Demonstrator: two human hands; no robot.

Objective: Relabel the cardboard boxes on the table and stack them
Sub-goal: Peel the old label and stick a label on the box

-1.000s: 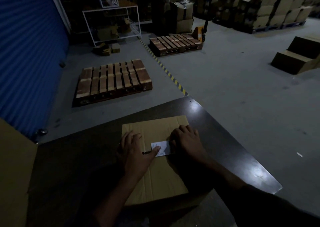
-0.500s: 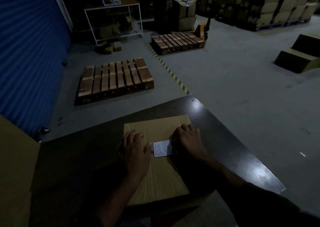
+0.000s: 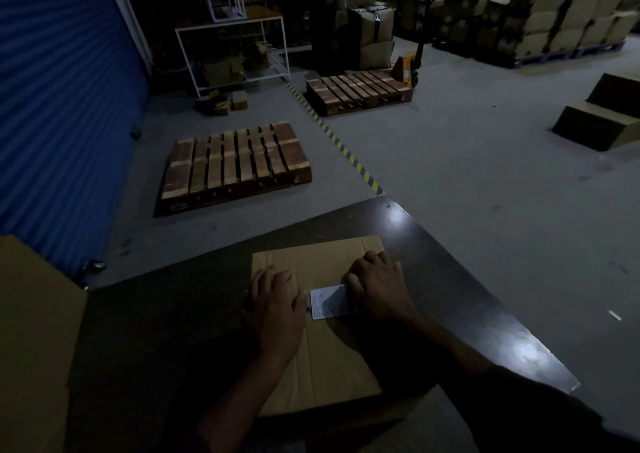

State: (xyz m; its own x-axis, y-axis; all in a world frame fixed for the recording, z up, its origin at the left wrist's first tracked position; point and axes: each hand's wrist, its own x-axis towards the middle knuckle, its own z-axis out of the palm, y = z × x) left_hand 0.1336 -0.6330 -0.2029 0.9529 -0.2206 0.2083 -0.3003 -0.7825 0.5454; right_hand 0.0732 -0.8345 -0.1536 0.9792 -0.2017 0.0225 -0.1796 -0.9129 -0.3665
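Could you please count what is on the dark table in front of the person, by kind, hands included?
Flattened cardboard boxes: 1
White labels: 1
Hands: 2, the left hand and the right hand, both resting on the box beside the label
Total: 4
A large cardboard piece stands at the left edge; whether it rests on the table cannot be told.

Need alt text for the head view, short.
Two hands press on a flat cardboard box on a dark table: the left hand lies flat beside a white label, the right hand covers the label's right edge. Wooden pallets lie on the warehouse floor beyond.
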